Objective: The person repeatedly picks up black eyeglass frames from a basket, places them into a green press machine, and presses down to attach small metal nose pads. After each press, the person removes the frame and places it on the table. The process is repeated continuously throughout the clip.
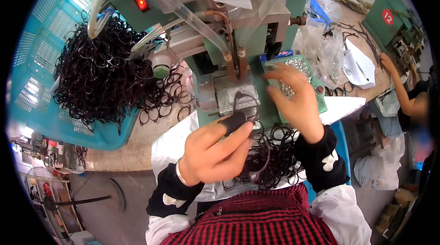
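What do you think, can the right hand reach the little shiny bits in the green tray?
Probably yes: the right hand looks empty, is right by the green tray, and no lid covers the shiny bits.

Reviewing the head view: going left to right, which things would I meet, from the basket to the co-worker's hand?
Blue basket, left hand, right hand, white paper, co-worker's hand.
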A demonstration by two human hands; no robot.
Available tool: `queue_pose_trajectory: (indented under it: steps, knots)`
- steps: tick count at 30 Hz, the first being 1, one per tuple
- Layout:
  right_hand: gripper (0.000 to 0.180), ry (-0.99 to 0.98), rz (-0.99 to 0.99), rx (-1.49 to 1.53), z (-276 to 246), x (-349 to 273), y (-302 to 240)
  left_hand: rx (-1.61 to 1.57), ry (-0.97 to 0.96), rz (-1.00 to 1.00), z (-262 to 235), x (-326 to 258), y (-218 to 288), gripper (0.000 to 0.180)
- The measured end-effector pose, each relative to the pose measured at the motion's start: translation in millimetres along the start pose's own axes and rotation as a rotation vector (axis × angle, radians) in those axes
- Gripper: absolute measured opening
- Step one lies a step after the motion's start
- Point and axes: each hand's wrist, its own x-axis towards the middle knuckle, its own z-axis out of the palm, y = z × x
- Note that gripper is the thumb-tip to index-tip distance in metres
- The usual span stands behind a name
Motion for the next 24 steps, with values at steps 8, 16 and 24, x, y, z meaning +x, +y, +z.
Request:
queue_pose_trajectory:
  steps: [8, 16, 24]
  knots:
    - [0.012, 0.147, -0.044, -0.442, 3.2, -30.9, 79.1, 0.007, 0.004, 0.080, 19.4, -7.5, -11.4, 0.029]
    - [0.017, 0.075, -0.283, -0.465, 8.0, -1.8, 87.4, -0.067, 0.013, -0.243, 9.2, -38.2, 26.3, 0.037]
    - [0.016, 0.454, 0.463, 0.699, -3.3, -58.1, 110.2, 0.596, 0.357, -0.712, -71.2, -51.7, 0.5, 0.011]
